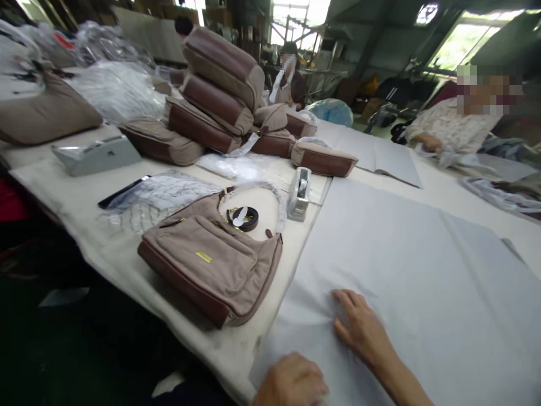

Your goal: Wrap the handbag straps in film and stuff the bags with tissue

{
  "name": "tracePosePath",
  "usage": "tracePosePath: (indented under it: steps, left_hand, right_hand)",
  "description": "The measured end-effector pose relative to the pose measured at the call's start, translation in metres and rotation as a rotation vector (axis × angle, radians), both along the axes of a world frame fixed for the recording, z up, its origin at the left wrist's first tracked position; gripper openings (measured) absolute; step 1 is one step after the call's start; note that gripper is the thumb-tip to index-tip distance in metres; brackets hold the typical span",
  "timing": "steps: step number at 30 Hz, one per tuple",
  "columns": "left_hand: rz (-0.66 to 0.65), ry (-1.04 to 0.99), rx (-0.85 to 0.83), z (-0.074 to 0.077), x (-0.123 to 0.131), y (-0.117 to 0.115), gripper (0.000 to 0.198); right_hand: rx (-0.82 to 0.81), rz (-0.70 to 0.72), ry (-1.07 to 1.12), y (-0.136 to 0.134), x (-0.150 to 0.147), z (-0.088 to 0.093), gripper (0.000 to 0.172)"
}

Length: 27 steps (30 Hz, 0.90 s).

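A large sheet of pale grey paper [393, 254] covers the right part of the table, slightly wrinkled near my hands. My right hand [361, 327] rests on it, fingers stretched out and nothing held. By the sheet's near edge, my left hand [291, 382] is curled and a little blurred; its fingertips are hidden, so what it pinches, if anything, does not show. Left of the paper lies a taupe shoulder bag [207, 254] with a brown base and a wrapped handle. A coiled dark strap [249, 219] with a white tag sits within the handle loop.
Tape dispensers [299, 194] [103, 155] stand on the table. Behind are stacked bags [220, 84], plastic wrapping [118, 90] and a plastic-covered pile [169, 194]. Co-workers [456, 129] [289, 84] are across the table. The table's near edge [169, 316] runs along the left.
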<state>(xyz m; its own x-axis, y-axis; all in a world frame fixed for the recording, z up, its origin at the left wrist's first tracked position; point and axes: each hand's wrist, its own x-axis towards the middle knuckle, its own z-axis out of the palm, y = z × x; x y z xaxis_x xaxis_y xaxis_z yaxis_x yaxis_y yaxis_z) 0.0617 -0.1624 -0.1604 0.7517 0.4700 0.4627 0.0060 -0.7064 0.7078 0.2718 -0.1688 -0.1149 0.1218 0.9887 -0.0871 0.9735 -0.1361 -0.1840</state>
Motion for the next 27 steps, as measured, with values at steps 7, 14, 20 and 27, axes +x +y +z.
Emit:
tracePosePath:
  steps: [7, 14, 20, 27]
  left_hand:
    - [0.447, 0.228, -0.815, 0.062, -0.004, 0.09, 0.043]
    - [0.364, 0.303, -0.671, 0.07, 0.063, 0.117, 0.016]
    - [0.251, 0.345, -0.497, 0.08, 0.071, 0.081, 0.018]
    - [0.083, 0.374, -0.17, 0.089, 0.046, 0.068, 0.016]
  right_hand:
    - [0.128, -0.121, 0.034, -0.04, 0.058, -0.029, 0.039]
    - [0.123, -0.277, 0.261, -0.038, 0.053, -0.022, 0.044]
    - [0.164, -0.66, 0.618, -0.009, 0.015, 0.031, 0.059]
    - [0.293, -0.461, 0.492, 0.044, -0.016, 0.036, 0.035]
